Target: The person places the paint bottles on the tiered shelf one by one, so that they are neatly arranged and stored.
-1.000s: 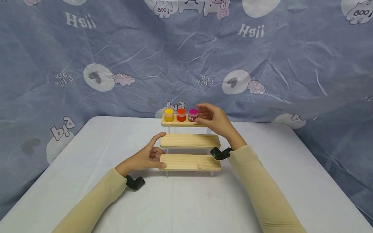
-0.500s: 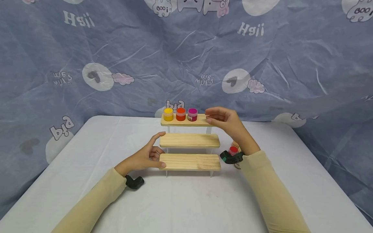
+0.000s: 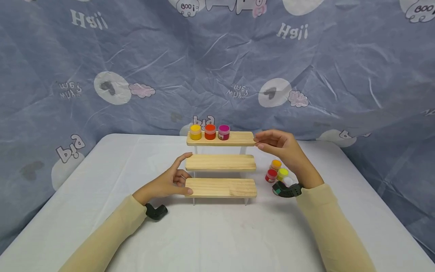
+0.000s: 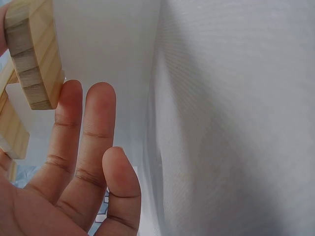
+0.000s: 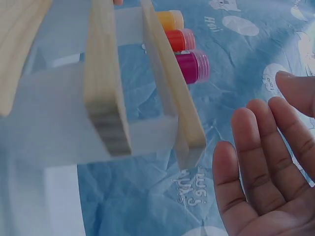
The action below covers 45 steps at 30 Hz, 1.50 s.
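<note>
A three-tier wooden display stand (image 3: 221, 162) stands at the table's middle. On its top tier, a yellow paint jar (image 3: 195, 132), a red paint jar (image 3: 210, 132) and a magenta paint jar (image 3: 224, 132) stand upright in a row from the left end. My left hand (image 3: 166, 184) holds the stand's left side, thumb on the lowest board and a finger reaching the middle board. In the left wrist view, a fingertip touches the board (image 4: 44, 54) from the other side. My right hand (image 3: 283, 149) holds nothing, its fingers loosely bent beside the top tier's right end.
Right of the stand, partly behind my right wrist, are an orange jar (image 3: 276, 164), a red jar (image 3: 271, 175), a yellow jar (image 3: 282, 173) and a white-topped jar (image 3: 287, 181). A patterned blue-grey cloth (image 3: 217, 68) hangs behind the white table (image 3: 210, 238).
My right hand has moved right, from beside the magenta jar to past the top tier's end, uncovering the jars on the table. My left hand stays on the stand.
</note>
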Motion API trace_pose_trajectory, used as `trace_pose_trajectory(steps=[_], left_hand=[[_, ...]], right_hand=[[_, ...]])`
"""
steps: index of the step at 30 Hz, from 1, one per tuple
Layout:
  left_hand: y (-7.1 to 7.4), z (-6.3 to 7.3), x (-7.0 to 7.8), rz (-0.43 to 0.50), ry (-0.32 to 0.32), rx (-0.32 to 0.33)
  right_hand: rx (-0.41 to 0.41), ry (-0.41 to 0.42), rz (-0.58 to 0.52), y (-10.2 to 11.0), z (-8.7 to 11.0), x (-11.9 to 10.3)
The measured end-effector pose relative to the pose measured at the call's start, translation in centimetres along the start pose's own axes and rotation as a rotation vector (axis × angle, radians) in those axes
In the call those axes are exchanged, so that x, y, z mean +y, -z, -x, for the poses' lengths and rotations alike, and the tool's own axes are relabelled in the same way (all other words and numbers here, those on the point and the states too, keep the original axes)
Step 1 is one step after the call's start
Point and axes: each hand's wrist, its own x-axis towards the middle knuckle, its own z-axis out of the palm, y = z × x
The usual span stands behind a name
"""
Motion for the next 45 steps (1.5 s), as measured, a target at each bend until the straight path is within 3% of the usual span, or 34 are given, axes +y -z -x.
trace_pose_trajectory(steps=[11, 23, 34, 39, 45], left_hand=[[-0.1, -0.1, 0.0, 0.000, 0.008, 0.011], [-0.1, -0.1, -0.1, 0.011, -0.006, -0.002], [0.1, -0.1, 0.0, 0.008, -0.005, -0.002], [0.1, -0.2, 0.0, 0.003, -0.007, 0.001], [0.0, -0.2, -0.1, 0.006, -0.008, -0.006]], right_hand=[[0.009, -0.038, 0.089, 2.4, 2.4, 1.4], [-0.002, -0.117, 0.282, 4.6, 5.3, 4.4], [-0.049, -0.097, 0.479, 7.4, 7.7, 6.3], [-0.096, -0.168, 0.457, 8.5, 8.4, 7.1], [-0.210, -0.259, 0.403, 9.4, 8.7, 8.0]])
